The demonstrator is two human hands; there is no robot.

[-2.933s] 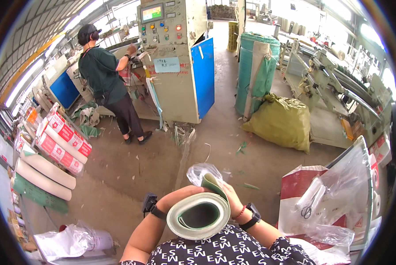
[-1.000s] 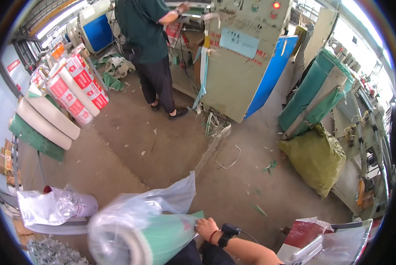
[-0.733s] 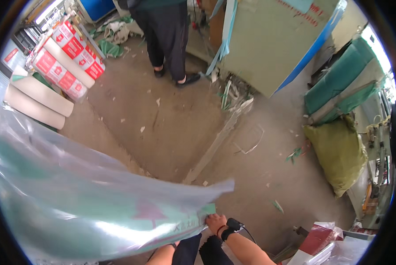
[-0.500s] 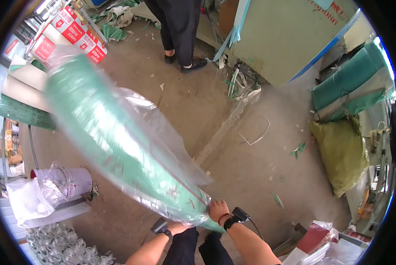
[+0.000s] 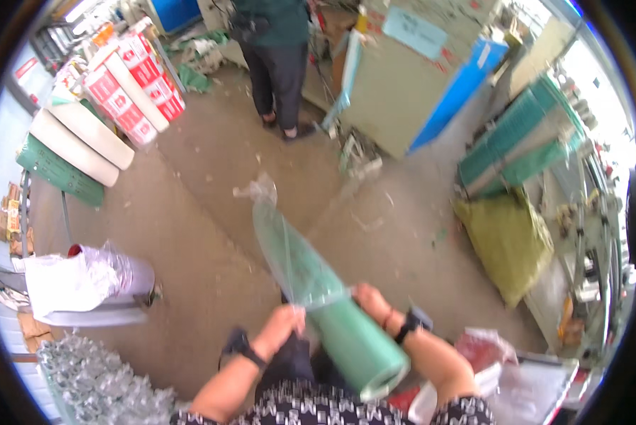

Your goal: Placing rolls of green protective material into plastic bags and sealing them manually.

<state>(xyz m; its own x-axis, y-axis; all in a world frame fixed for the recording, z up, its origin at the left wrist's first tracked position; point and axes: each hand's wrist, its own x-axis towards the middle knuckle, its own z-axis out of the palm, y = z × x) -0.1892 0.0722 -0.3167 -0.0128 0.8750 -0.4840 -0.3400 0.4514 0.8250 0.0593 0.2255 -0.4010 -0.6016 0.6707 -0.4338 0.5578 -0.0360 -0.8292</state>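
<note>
A long green roll (image 5: 353, 340) stretches away from me at a slant, its round, hollow-looking near end turned toward my body. A clear plastic bag (image 5: 300, 265) covers the far part, with a loose, bunched tip beyond the roll. The near part of the roll is bare. On the left side of the roll, my left hand (image 5: 282, 327) is closed on the bag's rim. Opposite it, my right hand (image 5: 372, 303) pinches the same rim, close against the roll. Both wrists wear dark devices.
A person (image 5: 279, 64) stands at the back. White rolls (image 5: 77, 149) and red-and-white cartons (image 5: 130, 85) are at far left. A bin with plastic film (image 5: 130, 275) and a grey heap (image 5: 98, 382) lie nearer. On the right are an olive sack (image 5: 509, 244) and wrapped green rolls (image 5: 520, 138).
The roll has swung from the upper left to the middle, its bare near end now by my body. My hands have moved from the roll's low end to either side of the bag's rim.
</note>
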